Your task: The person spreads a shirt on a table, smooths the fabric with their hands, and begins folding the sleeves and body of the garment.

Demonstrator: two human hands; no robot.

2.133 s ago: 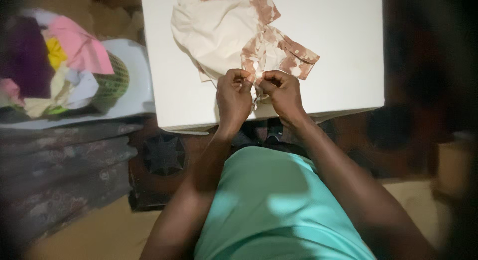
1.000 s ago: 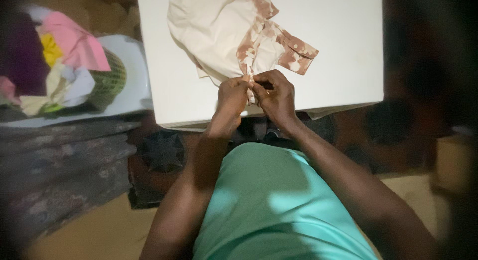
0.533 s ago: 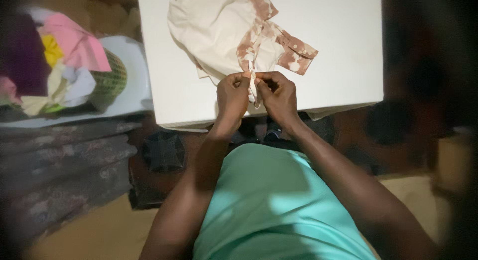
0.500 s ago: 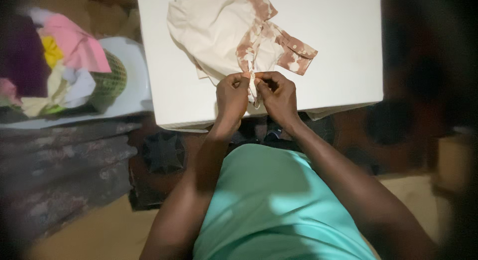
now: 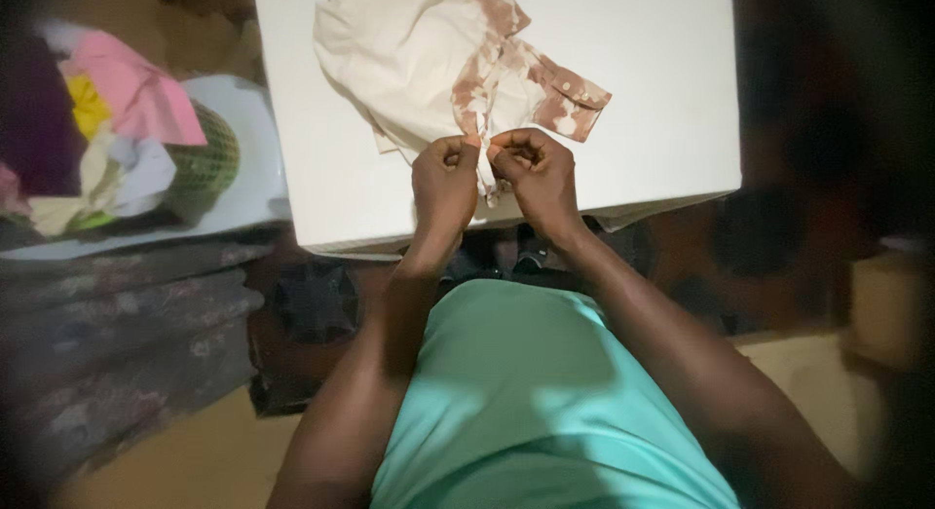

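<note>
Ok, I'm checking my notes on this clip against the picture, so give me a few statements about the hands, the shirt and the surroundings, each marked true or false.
1. Both hands pinch the cream shirt with brown patches near the table's front edge. True: left hand and right hand meet there, fists closed on the cloth.
2. The shirt lies on a dark wooden table. False: the table is white.
3. A pile of coloured clothes sits to the person's left. True.
4. The shirt is neatly folded. False: it lies crumpled.
5. The right hand rests in the person's lap. False: it is on the shirt.
</note>
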